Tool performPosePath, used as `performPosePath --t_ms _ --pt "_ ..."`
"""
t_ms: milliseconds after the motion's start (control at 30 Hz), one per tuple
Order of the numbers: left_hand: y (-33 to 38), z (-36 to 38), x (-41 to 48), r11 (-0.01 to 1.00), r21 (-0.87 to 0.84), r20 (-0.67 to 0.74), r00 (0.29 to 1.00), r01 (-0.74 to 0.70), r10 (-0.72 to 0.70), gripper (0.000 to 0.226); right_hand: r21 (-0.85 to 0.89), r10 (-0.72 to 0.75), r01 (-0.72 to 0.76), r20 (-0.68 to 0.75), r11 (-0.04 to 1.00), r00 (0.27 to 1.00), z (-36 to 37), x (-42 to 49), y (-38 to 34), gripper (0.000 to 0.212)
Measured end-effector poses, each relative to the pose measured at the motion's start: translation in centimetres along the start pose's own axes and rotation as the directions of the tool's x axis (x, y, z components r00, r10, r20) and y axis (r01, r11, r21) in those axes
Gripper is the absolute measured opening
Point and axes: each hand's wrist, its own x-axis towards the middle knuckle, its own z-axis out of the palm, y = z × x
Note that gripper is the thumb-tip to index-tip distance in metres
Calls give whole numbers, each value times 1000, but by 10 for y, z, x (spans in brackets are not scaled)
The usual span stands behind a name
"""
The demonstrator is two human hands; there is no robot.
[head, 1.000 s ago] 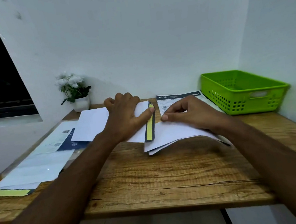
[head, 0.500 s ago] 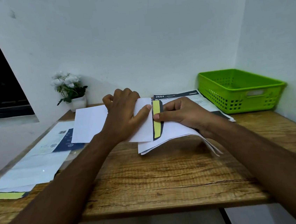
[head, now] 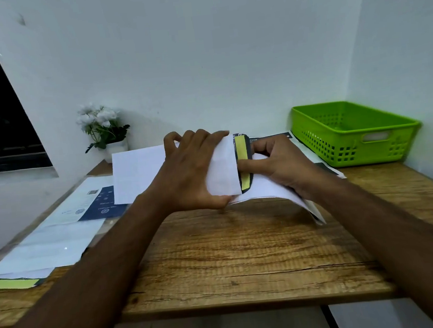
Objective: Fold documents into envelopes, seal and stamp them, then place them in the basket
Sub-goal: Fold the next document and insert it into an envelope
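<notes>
A white envelope is lifted off the wooden table, its open end to the right. My left hand grips it across the middle, thumb under its near edge. The envelope's dark flap with a yellow adhesive strip stands open at the mouth. My right hand holds a folded white document with its left end at the envelope's mouth, thumb pressing by the strip. The document's right end droops toward the table. The green basket stands at the back right, nothing visible inside.
More envelopes and printed sheets lie along the table's left side. A printed sheet lies under my right hand, beside the basket. A small white pot of white flowers stands at the back left against the wall.
Both hands have lifted the envelope and document off the table. The document's left end has slid further into the envelope's mouth. The flap has opened wider.
</notes>
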Motion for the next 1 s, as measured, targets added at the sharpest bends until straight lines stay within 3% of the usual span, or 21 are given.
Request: performPosePath --t_ms 167,233,300,433,500,600,700,800,900,1000 --pt "6 -3 2 999 31 -20 999 -39 40 98 -88 -23 22 -12 996 1000 1 1 5 4" --pt "7 -3 2 997 47 -9 998 -54 54 99 -115 -15 13 -16 993 1000 1 2 7 17" --pt "7 -5 3 997 65 -13 999 -47 48 99 -91 18 -19 -20 996 1000 0 3 7 6" --pt "2 -10 3 995 94 -27 999 -30 32 97 -46 28 -29 -25 998 999 -2 4 5 12" --pt "-1 -10 3 994 108 -26 999 -23 26 95 -110 -1 -2 -25 994 1000 -4 5 6 9" --pt "-10 -12 1 989 144 -42 999 10 -4 92 -220 -64 32 -139 975 988 -19 11 11 13" --pt "-21 -13 -2 987 153 -50 997 59 -52 92 -281 -175 72 -362 957 915 -39 15 9 26" --pt "-29 -12 -3 983 152 -46 995 98 -92 94 -145 -259 215 -515 966 817 -49 14 0 23" --pt "-32 -11 -3 984 131 -53 992 124 -118 95 9 -251 287 -465 958 849 -44 11 -7 18" --pt "-31 -10 -4 983 114 -67 988 144 -137 96 -50 -289 290 -333 956 897 -36 10 -5 18"
